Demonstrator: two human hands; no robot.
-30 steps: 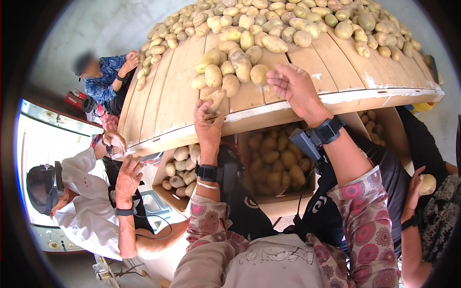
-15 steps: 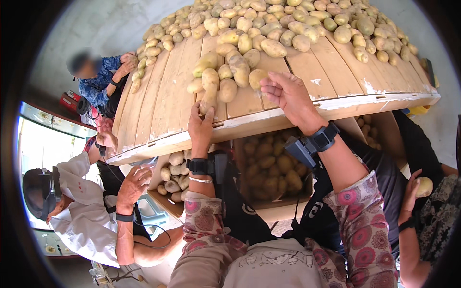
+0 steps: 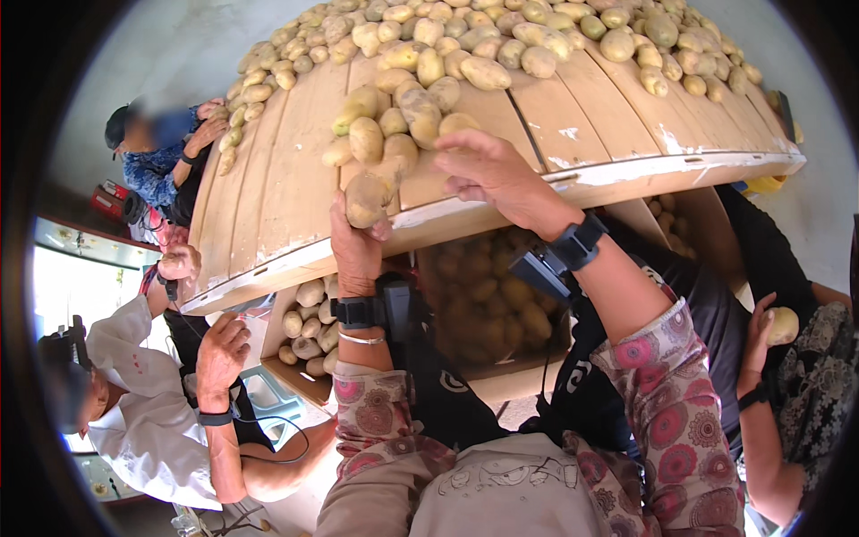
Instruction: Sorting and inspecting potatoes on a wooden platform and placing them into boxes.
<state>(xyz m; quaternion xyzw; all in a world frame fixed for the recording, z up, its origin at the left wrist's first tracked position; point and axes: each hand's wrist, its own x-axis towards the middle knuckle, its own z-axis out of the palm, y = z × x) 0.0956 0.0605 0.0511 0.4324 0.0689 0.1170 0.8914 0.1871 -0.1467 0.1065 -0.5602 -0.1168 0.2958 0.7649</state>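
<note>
My left hand (image 3: 356,255) is wrapped round a tan potato (image 3: 367,199) at the near edge of the wooden table (image 3: 295,192). My right hand (image 3: 497,174) hovers over the boards to its right, fingers stretched out with no potato in them. Its fingertips are close to a potato (image 3: 458,124), partly covered by the hand; I cannot tell whether they touch. Just beyond my left hand lies a small cluster of potatoes, among them a long knobbly potato (image 3: 420,115) and a rounder potato (image 3: 400,154).
A large potato heap (image 3: 537,36) covers the table's far side. Below the edge stand cardboard boxes of potatoes: a pale-filled box (image 3: 313,327), a shaded box (image 3: 488,295) and another box (image 3: 667,219). Co-workers are at left and right; the right one's hand (image 3: 761,336) holds a potato.
My left hand has raised its potato from the boards, so its rounded side now shows. My right hand has shifted left. The whole view has moved slightly.
</note>
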